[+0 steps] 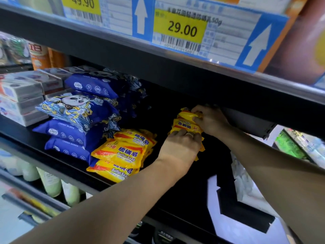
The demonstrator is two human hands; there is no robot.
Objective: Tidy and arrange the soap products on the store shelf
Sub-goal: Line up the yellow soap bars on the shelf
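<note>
Both hands grip yellow soap packets (186,126) on the shelf (175,187): left hand (181,147) below, right hand (209,120) above. We note another yellow stack (121,154) beside blue packets (79,120).

yellow price tags (181,29), blue arrow labels (140,14), pale bottles (51,183) on lower shelf

Both bare forearms reach forward and up from the lower edge of the view, the left from the lower left, the right from the right side. The left hand (179,148) lies back-up, its fingers curled forward over what it holds, a ring on one finger. The right hand (209,120) sits just above and behind it, wrist bent, thumb and fingertips pinching together, the two hands nearly touching.
</note>
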